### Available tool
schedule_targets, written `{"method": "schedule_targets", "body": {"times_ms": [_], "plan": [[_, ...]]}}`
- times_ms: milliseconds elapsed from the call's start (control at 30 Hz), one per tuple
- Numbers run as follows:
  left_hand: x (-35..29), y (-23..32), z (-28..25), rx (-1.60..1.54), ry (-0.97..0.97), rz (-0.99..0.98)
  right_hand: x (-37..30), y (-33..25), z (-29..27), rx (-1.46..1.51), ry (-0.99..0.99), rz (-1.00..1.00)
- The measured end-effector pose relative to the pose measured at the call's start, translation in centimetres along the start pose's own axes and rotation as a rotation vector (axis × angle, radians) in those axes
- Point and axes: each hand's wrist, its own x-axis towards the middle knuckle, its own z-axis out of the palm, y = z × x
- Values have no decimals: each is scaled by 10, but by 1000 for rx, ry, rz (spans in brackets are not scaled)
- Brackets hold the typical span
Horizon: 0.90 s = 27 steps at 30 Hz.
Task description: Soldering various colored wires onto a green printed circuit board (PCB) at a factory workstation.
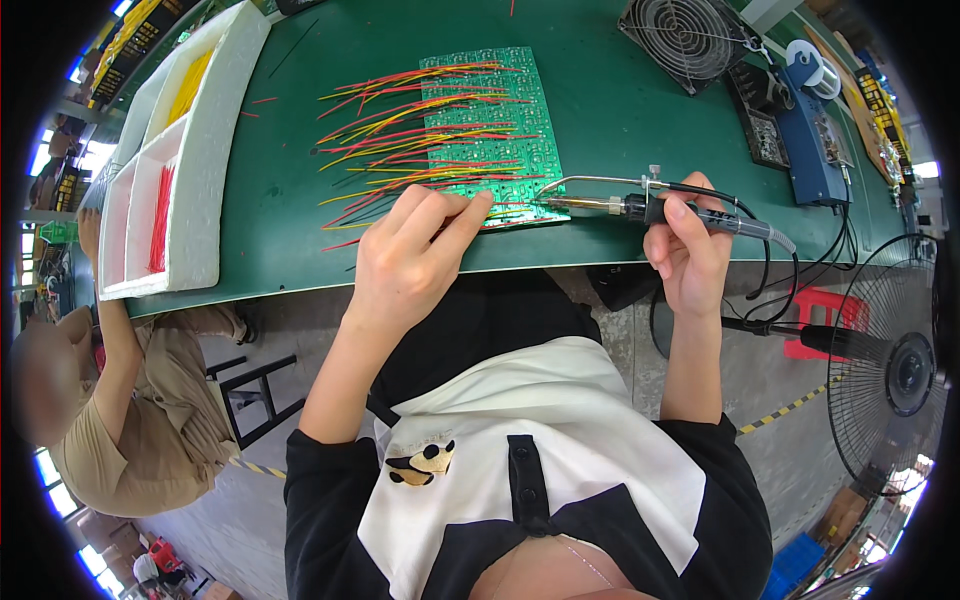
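Note:
A green circuit board panel [545, 150] lies on the bench with rows of red, yellow and black wires [380, 125] reaching out over its left side. At its near edge my left hand [410, 250] is closed, thumb and index fingertip together on a thin wire [515, 208]; the fingers partly hide it. My right hand [692, 245] grips a soldering iron [640, 207] like a pen. A curved metal solder-feed tube [600, 180] runs above the iron, and both tips meet at the board's near right part, close to the wire's end.
A white foam box [200, 200] at the left holds red wires [160, 220] and yellow wires [190, 85]. At the back right stand a small fan [685, 40], a blue soldering station [815, 150] and a solder spool [812, 72]. A pedestal fan [905, 370] is at right; another person [140, 430] sits left.

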Motion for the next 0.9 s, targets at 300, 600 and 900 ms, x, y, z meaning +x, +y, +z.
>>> {"method": "schedule_targets", "body": {"times_ms": [300,600,900], "plan": [[0,2,-4,57,-50,85,0,0,1,16,25,-11],[1,6,-6,144,-52,130,1,0,-2,24,-6,-21],[0,6,-5,175,-46,145,1,0,0,0,-13,-11]]}}
